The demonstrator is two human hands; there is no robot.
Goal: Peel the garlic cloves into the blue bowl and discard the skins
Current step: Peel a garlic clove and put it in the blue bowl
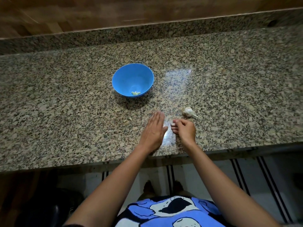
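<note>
A blue bowl (122, 76) stands on the granite counter, with a few peeled yellowish garlic pieces (135, 93) at its bottom. A white garlic bulb (188, 111) lies to the right of the bowl, nearer the front edge. My right hand (184, 129) is just in front of the bulb, its fingertips pinched on a small white garlic clove (172, 124). My left hand (154, 131) lies flat beside it, fingers stretched out and together, palm down on the counter, holding nothing. Small bits of skin (130, 118) lie left of my left hand.
The speckled granite counter (65, 104) runs wall to wall, with a raised granite ledge (147, 31) and a wooden wall behind. Its front edge (98, 163) is close to my body. Below are a tiled floor and a dark object at lower left.
</note>
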